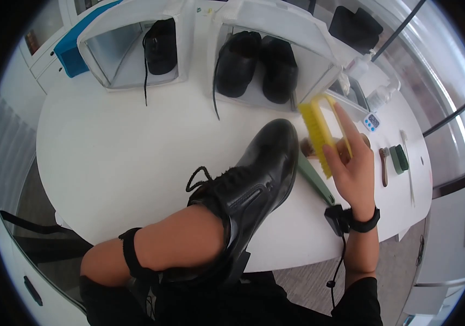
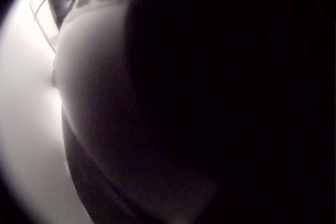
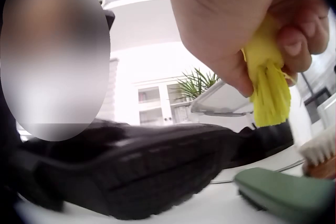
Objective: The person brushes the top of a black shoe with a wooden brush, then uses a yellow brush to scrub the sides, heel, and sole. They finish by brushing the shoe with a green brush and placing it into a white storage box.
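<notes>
A black lace-up shoe [image 1: 268, 163] is held up over the table's front part, toe pointing away. My left forearm runs into its opening, so the left hand is hidden inside; the left wrist view is mostly dark. My right hand [image 1: 352, 157] grips a yellow scrub brush [image 1: 325, 130] by its handle, bristles facing left toward the shoe's toe. A small gap shows between bristles and shoe in the head view. From the right wrist view, the ridged sole [image 3: 157, 176] shows below and left of the yellow bristles [image 3: 271, 98].
A green-handled brush [image 1: 316, 179] lies under the right hand. Farther right are a wooden-handled brush [image 1: 384, 167], a green block brush [image 1: 399, 160], a thin white stick [image 1: 408, 163] and a timer [image 1: 371, 122]. Two white boxes [image 1: 189, 41] at the back hold black shoes [image 1: 236, 65].
</notes>
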The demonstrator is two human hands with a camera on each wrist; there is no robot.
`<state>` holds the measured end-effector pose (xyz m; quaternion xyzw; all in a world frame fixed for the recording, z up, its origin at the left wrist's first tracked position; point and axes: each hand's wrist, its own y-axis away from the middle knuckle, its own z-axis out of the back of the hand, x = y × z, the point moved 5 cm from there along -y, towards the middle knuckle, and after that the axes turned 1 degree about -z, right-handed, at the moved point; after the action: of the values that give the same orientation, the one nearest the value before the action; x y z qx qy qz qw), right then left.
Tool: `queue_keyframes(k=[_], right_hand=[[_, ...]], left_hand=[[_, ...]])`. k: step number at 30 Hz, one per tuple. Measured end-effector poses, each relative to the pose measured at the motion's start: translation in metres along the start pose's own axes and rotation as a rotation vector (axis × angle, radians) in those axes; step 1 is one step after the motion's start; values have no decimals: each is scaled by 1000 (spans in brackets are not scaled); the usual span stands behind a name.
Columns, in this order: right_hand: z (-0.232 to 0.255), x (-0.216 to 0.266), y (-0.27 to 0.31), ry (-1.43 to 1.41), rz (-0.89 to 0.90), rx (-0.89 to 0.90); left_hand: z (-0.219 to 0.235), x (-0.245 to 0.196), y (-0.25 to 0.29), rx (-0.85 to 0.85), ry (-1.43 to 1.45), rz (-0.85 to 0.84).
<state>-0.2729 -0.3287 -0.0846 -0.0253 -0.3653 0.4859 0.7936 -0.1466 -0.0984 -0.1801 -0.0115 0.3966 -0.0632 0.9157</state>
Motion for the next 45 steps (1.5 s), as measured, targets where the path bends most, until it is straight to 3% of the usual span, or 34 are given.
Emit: queue_keyframes(k=[4, 5, 7, 10, 12, 14, 16, 18, 21, 24, 26, 28, 31, 33, 34, 40, 42, 44, 45], right_hand=[[3, 16, 10, -150, 83, 13], [-2, 20, 11, -148, 39, 127], [-10, 6, 5, -51, 84, 35], [-3, 6, 6, -43, 24, -38], [-3, 6, 10, -127, 5, 10], [-6, 6, 11, -168, 42, 43], [-11, 3, 6, 25, 135, -21], [-12, 1, 6, 105, 156, -50], [-4, 12, 13, -128, -65, 49], [-11, 15, 16, -111, -78, 144], [-14, 12, 10, 165, 87, 23], [-17, 6, 9, 124, 77, 38], [-14, 16, 13, -37, 214, -76], [-14, 20, 18, -110, 216, -24], [-14, 18, 19, -125, 215, -43], [-16, 11, 20, -163, 270, -81], [-23, 9, 21, -173, 368, -68], [-27, 7, 25, -154, 321, -11], [-30, 7, 26, -146, 300, 20]], left_hand=[[0, 3, 6, 74, -11, -24], [-4, 6, 6, 143, -95, 22], [-8, 8, 6, 215, -185, 64], [2, 2, 6, 96, -106, 1], [10, -8, 2, -21, -48, -102], [-6, 10, 6, 9, 38, -13], [-7, 14, 5, 37, 118, 74], [1, 5, 3, 6, -39, -43], [3, 2, 4, 61, -123, -37], [2, 4, 1, 89, -162, -1], [4, 4, 0, 72, -131, -8], [8, 2, 0, 57, -100, -19], [10, 9, -4, 50, -82, 81], [26, 7, -6, -135, -236, -68], [30, 5, -6, -121, -256, -67], [61, -13, 15, -240, -377, 104], [71, -11, 29, -270, -378, 204], [85, -8, 46, -264, -406, 225], [98, -3, 61, -321, -279, 335]])
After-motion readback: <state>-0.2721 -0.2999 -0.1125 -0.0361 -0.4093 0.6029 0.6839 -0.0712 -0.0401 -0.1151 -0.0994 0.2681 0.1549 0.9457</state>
